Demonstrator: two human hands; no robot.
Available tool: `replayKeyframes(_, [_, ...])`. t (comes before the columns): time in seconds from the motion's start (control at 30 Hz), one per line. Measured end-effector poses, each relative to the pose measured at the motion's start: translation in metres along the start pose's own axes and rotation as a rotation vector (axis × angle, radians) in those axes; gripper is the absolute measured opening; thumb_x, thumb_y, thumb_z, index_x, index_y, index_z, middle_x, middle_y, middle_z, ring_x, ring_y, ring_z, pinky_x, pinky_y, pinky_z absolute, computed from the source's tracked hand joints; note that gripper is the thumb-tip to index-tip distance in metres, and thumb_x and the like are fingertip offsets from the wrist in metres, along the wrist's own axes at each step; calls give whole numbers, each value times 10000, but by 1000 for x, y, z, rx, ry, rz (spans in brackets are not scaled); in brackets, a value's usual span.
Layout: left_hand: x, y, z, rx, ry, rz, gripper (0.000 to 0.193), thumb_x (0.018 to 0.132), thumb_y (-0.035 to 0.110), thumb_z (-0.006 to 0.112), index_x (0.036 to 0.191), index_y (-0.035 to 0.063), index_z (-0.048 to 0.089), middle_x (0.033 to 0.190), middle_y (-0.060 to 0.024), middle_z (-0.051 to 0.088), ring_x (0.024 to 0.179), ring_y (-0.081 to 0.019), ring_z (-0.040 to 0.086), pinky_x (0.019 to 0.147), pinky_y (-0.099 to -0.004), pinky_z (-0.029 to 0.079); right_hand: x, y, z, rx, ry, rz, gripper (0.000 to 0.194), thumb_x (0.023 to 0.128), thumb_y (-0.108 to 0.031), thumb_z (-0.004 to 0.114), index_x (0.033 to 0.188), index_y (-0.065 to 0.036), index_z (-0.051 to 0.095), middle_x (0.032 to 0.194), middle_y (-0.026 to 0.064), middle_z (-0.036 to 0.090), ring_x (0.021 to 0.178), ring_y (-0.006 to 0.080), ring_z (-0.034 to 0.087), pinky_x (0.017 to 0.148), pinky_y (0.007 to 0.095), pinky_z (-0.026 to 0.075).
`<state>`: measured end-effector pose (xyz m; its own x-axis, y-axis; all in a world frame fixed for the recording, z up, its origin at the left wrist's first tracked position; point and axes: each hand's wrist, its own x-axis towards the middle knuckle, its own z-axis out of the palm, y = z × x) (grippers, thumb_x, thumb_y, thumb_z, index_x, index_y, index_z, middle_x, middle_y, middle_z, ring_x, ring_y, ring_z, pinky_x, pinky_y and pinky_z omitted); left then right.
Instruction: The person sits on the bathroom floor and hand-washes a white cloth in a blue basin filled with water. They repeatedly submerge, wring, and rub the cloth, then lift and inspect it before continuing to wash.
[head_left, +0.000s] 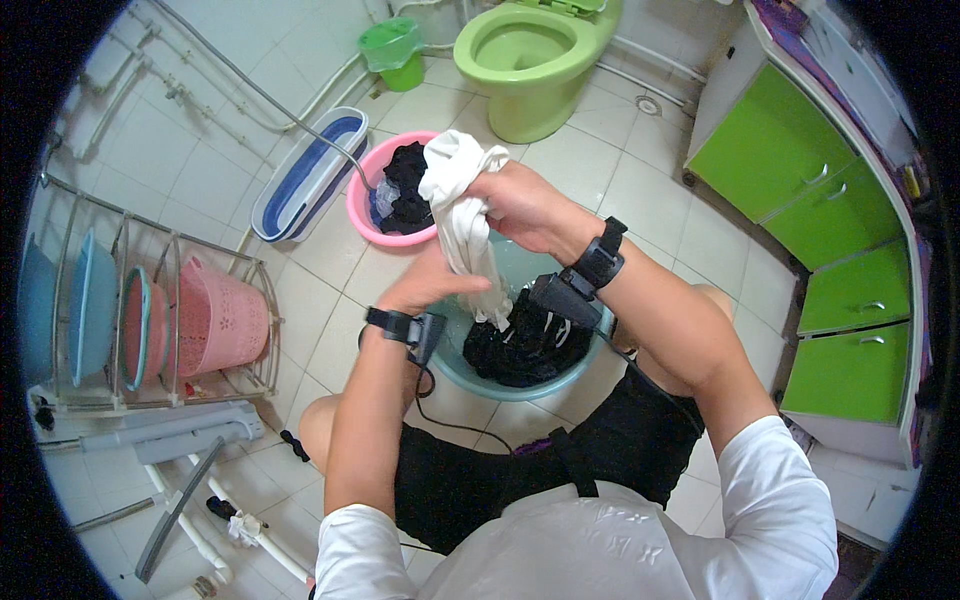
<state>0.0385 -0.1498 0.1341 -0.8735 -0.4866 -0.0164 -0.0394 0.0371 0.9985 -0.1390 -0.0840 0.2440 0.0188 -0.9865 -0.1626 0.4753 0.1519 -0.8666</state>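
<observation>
A wet-looking white cloth garment (454, 184), bunched and twisted, hangs between my two hands above a blue-green basin (517, 394). My right hand (517, 206) grips its upper part. Lower down, my left hand (431, 277) is closed round the cloth, the thumb lying across its front. The lower end of the garment hangs into the basin. Inside the basin, a black garment (525, 345) with white cords or stripes lies in water. Both wrists carry black strapped devices with cables.
Beyond my left hand stands a pink basin (394, 238) holding dark clothes, beside a blue-and-white tub (307, 176). A hose (300, 124) runs into the pink basin. At left is a metal rack (174, 300) of basins. A green toilet (525, 75), bin (401, 64) and cabinet (780, 142) surround the tiled floor.
</observation>
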Motion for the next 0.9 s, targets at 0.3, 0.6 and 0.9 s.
replayKeyframes(0.3, [8, -77, 12, -130, 612, -288, 337, 900, 106, 604, 1201, -40, 645, 1120, -83, 680, 1033, -186, 624, 903, -312, 468, 46, 15, -89, 58, 230, 45, 293, 921, -109, 647, 1211, -70, 627, 1103, 37, 684, 999, 152, 660, 839, 330, 543])
replayKeyframes(0.6, [-2, -232, -2, -848, 777, -691, 412, 829, 166, 682, 1163, -63, 607, 1045, -170, 685, 903, -295, 705, 743, -428, 601, 74, 182, -195, -310, 262, 668, 403, 871, -357, 778, 1210, -167, 669, 1081, -56, 699, 944, 77, 651, 710, 252, 520])
replayKeyframes(0.9, [36, -304, 23, -928, 1020, -653, 650, 847, -85, 580, 1465, 73, 453, 1302, -181, 591, 1122, -301, 624, 896, -393, 543, 109, 330, -239, -1257, 431, 223, 463, 808, -165, 696, 1194, 69, 590, 1239, 311, 544, 1154, 474, 528, 1014, 474, 445])
